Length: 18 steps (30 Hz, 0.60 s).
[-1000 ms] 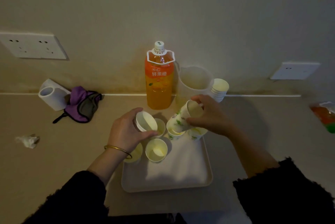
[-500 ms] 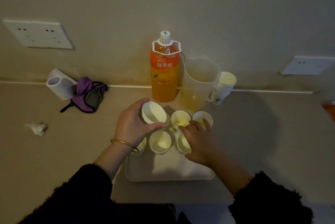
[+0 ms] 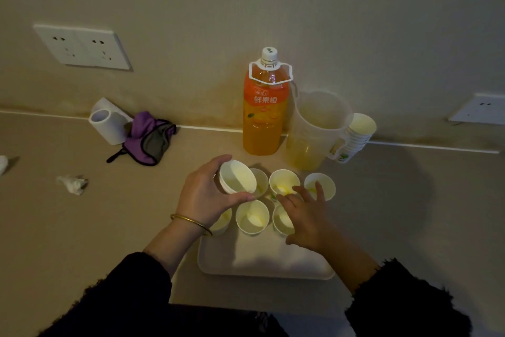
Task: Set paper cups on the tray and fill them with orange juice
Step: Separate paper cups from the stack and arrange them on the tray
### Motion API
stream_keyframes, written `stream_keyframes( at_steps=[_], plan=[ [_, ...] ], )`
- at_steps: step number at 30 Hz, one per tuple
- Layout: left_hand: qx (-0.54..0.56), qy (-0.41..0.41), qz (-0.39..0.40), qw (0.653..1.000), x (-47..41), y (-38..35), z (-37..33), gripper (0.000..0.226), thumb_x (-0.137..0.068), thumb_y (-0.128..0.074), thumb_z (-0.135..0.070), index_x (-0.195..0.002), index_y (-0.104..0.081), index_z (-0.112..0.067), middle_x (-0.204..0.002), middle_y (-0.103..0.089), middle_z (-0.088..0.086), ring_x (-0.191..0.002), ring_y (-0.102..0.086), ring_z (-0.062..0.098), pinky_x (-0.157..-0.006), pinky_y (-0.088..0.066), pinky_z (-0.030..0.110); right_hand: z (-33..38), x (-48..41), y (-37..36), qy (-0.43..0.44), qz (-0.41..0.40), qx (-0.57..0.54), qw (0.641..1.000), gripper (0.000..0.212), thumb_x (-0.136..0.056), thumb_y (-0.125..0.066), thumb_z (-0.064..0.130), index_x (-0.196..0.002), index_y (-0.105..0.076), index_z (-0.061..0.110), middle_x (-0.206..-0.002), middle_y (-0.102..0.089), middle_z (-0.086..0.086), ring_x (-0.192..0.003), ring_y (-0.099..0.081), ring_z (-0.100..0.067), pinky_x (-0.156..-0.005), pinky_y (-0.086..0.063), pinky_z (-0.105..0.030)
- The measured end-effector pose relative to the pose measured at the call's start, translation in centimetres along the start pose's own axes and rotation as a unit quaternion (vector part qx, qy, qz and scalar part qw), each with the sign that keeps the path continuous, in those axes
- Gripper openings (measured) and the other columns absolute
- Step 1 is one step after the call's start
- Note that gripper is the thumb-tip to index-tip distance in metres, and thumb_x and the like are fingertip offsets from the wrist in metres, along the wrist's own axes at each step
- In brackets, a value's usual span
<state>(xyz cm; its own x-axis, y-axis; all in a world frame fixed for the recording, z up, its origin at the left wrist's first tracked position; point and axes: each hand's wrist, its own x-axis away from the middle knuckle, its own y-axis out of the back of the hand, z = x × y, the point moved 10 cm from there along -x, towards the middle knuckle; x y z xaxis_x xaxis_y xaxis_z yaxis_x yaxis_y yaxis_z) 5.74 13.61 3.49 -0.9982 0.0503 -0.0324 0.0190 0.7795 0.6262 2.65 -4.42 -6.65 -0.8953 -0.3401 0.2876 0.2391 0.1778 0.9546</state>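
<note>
Setting out cups: my left hand (image 3: 207,194) grips a short cup nest (image 3: 237,179), thumb under it and fingers curled over the top, held above the tray's back-left corner. Six cups (image 3: 252,216) stand upright in two close rows on the far half of the tray (image 3: 262,265); my wrist partly hides the front-left one. My right hand (image 3: 306,218) lies over the front-right cup, fingers spread and straight, pinching nothing; whether it touches the rim I cannot tell. In this dim light I cannot tell whether the cups hold juice.

Judged step: placing, nearly done, with pouring to come. The next move likely calls for lifting my right hand clear without tipping the light, crowded cups, then parting another cup from the nest or putting the nest down.

Surroundings, left to right: a crumpled tissue (image 3: 72,183), a white roll (image 3: 108,125) and a purple pouch (image 3: 149,137) near the wall; the capped bottle (image 3: 265,112); a jug (image 3: 317,129) with a little juice at the bottom; a spare stack (image 3: 358,134) just beside it. Bottle and jug stand behind the cups, so any reach for them passes over open rims.
</note>
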Motion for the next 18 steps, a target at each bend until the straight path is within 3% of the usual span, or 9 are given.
stream_keyframes(
  at_steps=[5,7,9,11,13,15,18],
  plan=[
    [0.005,-0.01,0.017,1.0,-0.2,-0.5,-0.5,0.089,-0.048,-0.09,-0.035,-0.128,-0.054,-0.02,-0.119,-0.061,-0.003,-0.105,-0.051,0.008,-0.085,-0.036,0.016,-0.4,0.3,0.7,-0.013,0.022,-0.04,0.999,0.102,-0.069,-0.073,0.056,-0.149,-0.019,0.024,-0.152,-0.025,0.001,-0.144,-0.012,-0.023,-0.111,0.002,-0.062],
    [0.006,-0.014,0.021,1.0,-0.3,-0.6,-0.7,0.091,-0.048,-0.09,-0.035,-0.129,-0.052,-0.021,-0.12,-0.06,-0.003,-0.109,-0.052,0.01,-0.087,-0.037,0.017,-0.9,0.3,1.8,-0.03,0.01,-0.059,0.998,0.091,-0.073,-0.071,0.051,-0.147,-0.026,0.024,-0.149,-0.029,0.0,-0.141,-0.018,-0.023,-0.113,-0.002,-0.06],
    [0.017,-0.019,0.03,0.999,-0.3,-0.9,-0.9,0.096,-0.047,-0.09,-0.035,-0.132,-0.047,-0.022,-0.117,-0.059,-0.005,-0.107,-0.052,0.008,-0.087,-0.037,0.018,-1.7,0.2,4.0,-0.055,-0.052,-0.086,0.993,0.072,-0.079,-0.067,0.041,-0.142,-0.037,0.024,-0.143,-0.038,-0.001,-0.136,-0.03,-0.024,-0.113,-0.012,-0.051],
    [0.031,-0.028,0.048,0.998,-0.2,-1.3,-1.3,0.101,-0.046,-0.091,-0.033,-0.133,-0.042,-0.024,-0.109,-0.056,-0.01,-0.103,-0.049,0.003,-0.085,-0.035,0.013,-2.6,0.6,7.5,-0.078,-0.16,-0.189,0.966,0.05,-0.084,-0.065,0.029,-0.131,-0.053,0.019,-0.129,-0.053,-0.002,-0.121,-0.049,-0.024,-0.101,-0.031,-0.032],
    [0.043,-0.036,0.073,0.996,-0.1,-1.9,-1.9,0.103,-0.043,-0.092,-0.03,-0.132,-0.04,-0.026,-0.102,-0.054,-0.019,-0.1,-0.048,-0.001,-0.079,-0.033,0.007,-3.3,1.0,10.2,-0.112,-0.212,-0.325,0.915,0.028,-0.09,-0.061,0.023,-0.117,-0.063,0.016,-0.111,-0.062,0.002,-0.097,-0.057,-0.013,-0.076,-0.033,-0.015],
    [0.059,-0.041,0.093,0.993,0.1,-2.5,-2.4,0.102,-0.042,-0.093,-0.027,-0.13,-0.041,-0.027,-0.098,-0.053,-0.027,-0.093,-0.051,-0.008,-0.074,-0.034,0.0,-2.6,0.5,11.1,-0.108,-0.19,-0.396,0.892,0.02,-0.093,-0.058,0.022,-0.108,-0.069,0.015,-0.102,-0.066,0.003,-0.085,-0.053,-0.006,-0.067,-0.03,-0.013],
    [0.085,-0.043,0.107,0.99,0.3,-3.0,-2.7,0.098,-0.042,-0.093,-0.024,-0.125,-0.042,-0.029,-0.099,-0.053,-0.029,-0.092,-0.048,-0.02,-0.076,-0.034,-0.004,-1.6,-0.3,11.3,-0.097,-0.163,-0.404,0.895,0.021,-0.089,-0.063,0.024,-0.107,-0.071,0.018,-0.101,-0.07,0.003,-0.081,-0.054,-0.002,-0.066,-0.036,-0.013]
  ],
)
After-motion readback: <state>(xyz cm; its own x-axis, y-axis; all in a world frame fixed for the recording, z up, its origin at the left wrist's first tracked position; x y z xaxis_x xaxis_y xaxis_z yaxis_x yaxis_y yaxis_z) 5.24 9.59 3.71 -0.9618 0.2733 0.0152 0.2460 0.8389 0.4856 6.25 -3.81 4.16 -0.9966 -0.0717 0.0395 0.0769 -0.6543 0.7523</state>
